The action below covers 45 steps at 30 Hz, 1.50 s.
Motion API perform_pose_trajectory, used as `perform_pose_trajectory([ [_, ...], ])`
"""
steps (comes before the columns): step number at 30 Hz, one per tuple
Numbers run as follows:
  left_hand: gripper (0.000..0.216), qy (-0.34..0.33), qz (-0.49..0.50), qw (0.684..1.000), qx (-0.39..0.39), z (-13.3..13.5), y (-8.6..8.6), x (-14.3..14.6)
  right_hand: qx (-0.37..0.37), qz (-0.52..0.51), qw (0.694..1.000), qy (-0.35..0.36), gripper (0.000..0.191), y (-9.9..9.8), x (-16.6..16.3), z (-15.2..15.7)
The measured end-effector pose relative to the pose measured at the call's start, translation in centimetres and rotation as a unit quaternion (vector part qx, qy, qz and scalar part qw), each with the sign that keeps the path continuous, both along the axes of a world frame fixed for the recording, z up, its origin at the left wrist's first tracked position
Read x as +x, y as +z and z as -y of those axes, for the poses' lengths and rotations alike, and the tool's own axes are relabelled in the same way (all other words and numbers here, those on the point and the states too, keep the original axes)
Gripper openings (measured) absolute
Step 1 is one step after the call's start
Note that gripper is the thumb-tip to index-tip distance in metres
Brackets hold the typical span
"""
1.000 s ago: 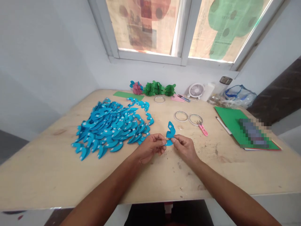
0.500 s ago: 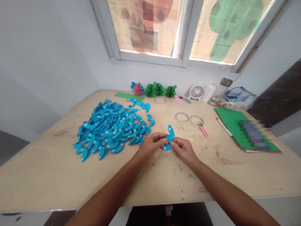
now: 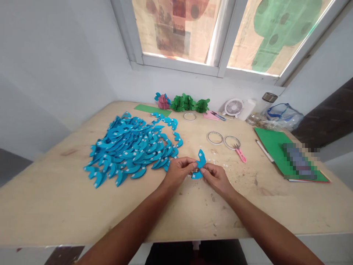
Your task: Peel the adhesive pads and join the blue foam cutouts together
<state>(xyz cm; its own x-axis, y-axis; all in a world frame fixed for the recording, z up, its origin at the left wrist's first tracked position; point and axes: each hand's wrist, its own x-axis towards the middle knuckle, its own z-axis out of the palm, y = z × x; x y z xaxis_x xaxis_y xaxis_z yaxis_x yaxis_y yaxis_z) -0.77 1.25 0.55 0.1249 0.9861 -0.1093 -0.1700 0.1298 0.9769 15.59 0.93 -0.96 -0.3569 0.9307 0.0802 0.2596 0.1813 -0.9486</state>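
Over the middle of the wooden table [image 3: 55,206], the left hand [image 3: 178,172] and right hand [image 3: 218,177] are closing their fingertips, nearly together, on one curved blue paper cutout [image 3: 202,161]. Its lower part is now showing a white square that was hidden a second ago, and it is sitting slightly nearer the person; the pile [image 3: 129,145] of similar cutouts, too many to count, is lying unchanged beyond the left hand. Past the right hand, one pair of pink-handled snips [image 3: 242,156] is touching one of three tape rings [image 3: 215,144]. Farther back, three green paper ornaments [image 3: 188,103], one pink-and-blue ornament [image 3: 163,102] and one fan [image 3: 234,108] are standing along the wall.
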Motion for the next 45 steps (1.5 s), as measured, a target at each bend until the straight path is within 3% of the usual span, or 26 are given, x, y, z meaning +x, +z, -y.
perform_pose_trajectory([
  [4, 0.018, 0.004, 0.021, 1.0, -0.016, 0.1, -0.1, 0.1, 0.023, 0.028, 0.999, 0.006, 0.034, -0.2, 0.2, 0.0],
  [8, 0.018, -0.003, 0.036, 0.998, -0.05, 0.3, -0.2, 0.2, 0.108, 0.101, 0.989, 0.01, 0.029, -0.1, 0.3, 0.2],
  [15, 0.012, 0.056, -0.02, 0.998, -0.032, 0.6, -0.8, 1.0, 0.217, 0.178, 0.96, -0.023, 0.029, -0.3, 0.3, 0.4],
  [23, 0.01, 0.066, -0.052, 0.995, -0.053, 0.9, -0.8, 1.2, 0.319, 0.305, 0.897, -0.01, 0.029, -0.3, -0.1, 0.8],
  [25, 0.01, 0.073, -0.058, 0.994, -0.049, 0.9, -0.9, 1.2, 0.314, 0.302, 0.9, -0.002, 0.029, -0.2, -0.1, 0.8],
  [28, 0.01, 0.078, -0.063, 0.994, -0.041, 0.8, -1.0, 1.1, 0.271, 0.249, 0.93, -0.011, 0.028, 0.1, 0.0, 0.6],
  [31, 0.011, 0.068, -0.066, 0.995, -0.031, 0.7, -1.0, 1.0, 0.174, 0.168, 0.969, -0.058, 0.025, 0.3, 0.4, 0.2],
  [34, 0.011, 0.047, -0.071, 0.996, -0.016, 0.6, -1.1, 1.1, 0.104, 0.114, 0.983, -0.096, 0.024, 0.5, 0.7, -0.2],
  [37, 0.01, 0.036, -0.075, 0.997, -0.006, 0.8, -1.2, 1.5, 0.115, 0.1, 0.984, -0.09, 0.024, 0.6, 0.8, -0.3],
  [45, 0.013, 0.02, -0.048, 0.997, -0.052, 0.9, -0.5, 2.0, 0.235, 0.166, 0.953, -0.096, 0.022, 0.7, 1.0, 0.0],
])
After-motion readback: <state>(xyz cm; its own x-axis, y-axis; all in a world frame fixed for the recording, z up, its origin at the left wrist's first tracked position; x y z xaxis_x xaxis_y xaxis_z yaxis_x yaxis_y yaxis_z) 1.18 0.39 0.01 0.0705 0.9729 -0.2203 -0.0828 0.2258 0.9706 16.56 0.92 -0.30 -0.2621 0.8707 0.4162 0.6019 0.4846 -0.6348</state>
